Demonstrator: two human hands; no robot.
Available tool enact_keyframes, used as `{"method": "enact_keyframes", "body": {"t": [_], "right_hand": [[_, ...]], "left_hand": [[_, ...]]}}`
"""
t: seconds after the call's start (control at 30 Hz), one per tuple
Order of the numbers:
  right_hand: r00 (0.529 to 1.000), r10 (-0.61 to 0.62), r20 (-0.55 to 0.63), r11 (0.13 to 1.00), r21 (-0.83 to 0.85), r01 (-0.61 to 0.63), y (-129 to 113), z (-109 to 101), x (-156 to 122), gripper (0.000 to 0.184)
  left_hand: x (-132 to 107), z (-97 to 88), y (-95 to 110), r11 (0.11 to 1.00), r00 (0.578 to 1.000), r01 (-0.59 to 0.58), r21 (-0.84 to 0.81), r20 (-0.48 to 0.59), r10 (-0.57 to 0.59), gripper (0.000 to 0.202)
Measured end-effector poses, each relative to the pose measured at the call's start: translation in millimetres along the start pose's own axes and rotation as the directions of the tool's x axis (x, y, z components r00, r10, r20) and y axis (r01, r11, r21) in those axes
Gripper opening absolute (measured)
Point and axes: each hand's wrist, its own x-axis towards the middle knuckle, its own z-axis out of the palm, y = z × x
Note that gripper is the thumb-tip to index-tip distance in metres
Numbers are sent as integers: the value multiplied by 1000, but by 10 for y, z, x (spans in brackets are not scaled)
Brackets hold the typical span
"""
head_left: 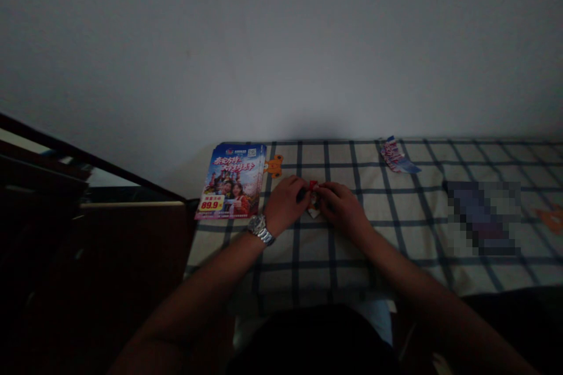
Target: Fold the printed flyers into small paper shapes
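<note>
My left hand (285, 204) and my right hand (341, 205) meet over a checked cloth (308, 258), fingers curled together on a small folded piece of paper (313, 199) that shows red and white between them. A metal watch (261, 228) sits on my left wrist. Most of the paper piece is hidden by my fingers.
A stack of colourful flyers (231, 181) lies at the cloth's left edge, with an orange paper shape (274, 166) beside it. More printed paper (397, 156) lies at the back right, another orange bit (552, 218) far right. Dark furniture (88, 234) stands left; a plain wall rises behind.
</note>
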Motion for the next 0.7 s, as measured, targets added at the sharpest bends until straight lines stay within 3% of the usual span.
{"method": "enact_keyframes", "body": {"t": [0.5,0.7], "right_hand": [[997,-70,41,994,-81,73,-41,-66,32,35],[998,-61,20,997,-44,62,-26,-67,24,25]], "left_hand": [[11,-28,15,1000,999,15,5,39,-15,4],[8,-41,30,1000,999,14,-17,30,-14,8]]}}
